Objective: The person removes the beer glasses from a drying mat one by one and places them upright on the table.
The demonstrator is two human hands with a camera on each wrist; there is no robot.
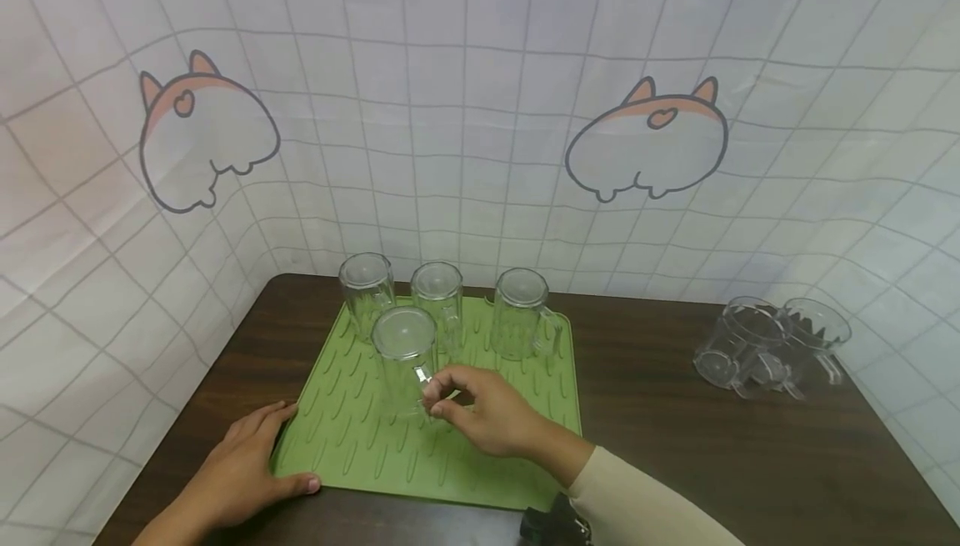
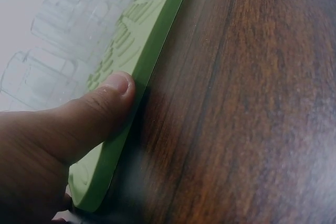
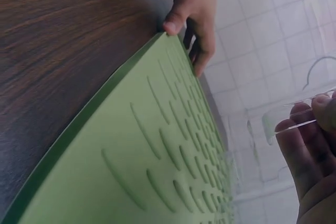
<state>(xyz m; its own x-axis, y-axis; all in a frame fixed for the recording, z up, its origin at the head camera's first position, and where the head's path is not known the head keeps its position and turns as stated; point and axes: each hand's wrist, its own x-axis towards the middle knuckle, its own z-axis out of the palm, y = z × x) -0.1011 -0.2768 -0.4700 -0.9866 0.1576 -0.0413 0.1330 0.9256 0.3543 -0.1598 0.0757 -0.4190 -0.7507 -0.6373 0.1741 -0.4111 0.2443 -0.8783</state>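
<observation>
In the head view, my right hand [image 1: 487,408] pinches the handle of an upside-down clear glass mug [image 1: 405,354] over the green ridged mat [image 1: 360,454]. The right wrist view shows fingertips and thumb on the clear handle [image 3: 294,127]. Thumb and fingers of my left hand [image 1: 243,467] lie spread around the mat's near left corner. Up close in the left wrist view, the thumb [image 2: 100,103] presses against the mat's front edge. Behind the held mug, three more inverted mugs stand along the back of the mat: one left [image 1: 363,296], one middle [image 1: 438,304], one right [image 1: 519,313].
Several clear mugs [image 1: 738,342] sit close together on the right of the dark wooden table [image 1: 645,438], overlapping in view. A white grid-patterned cloth [image 1: 465,112] encloses the back and sides. A black device [image 1: 555,523] is by the right sleeve.
</observation>
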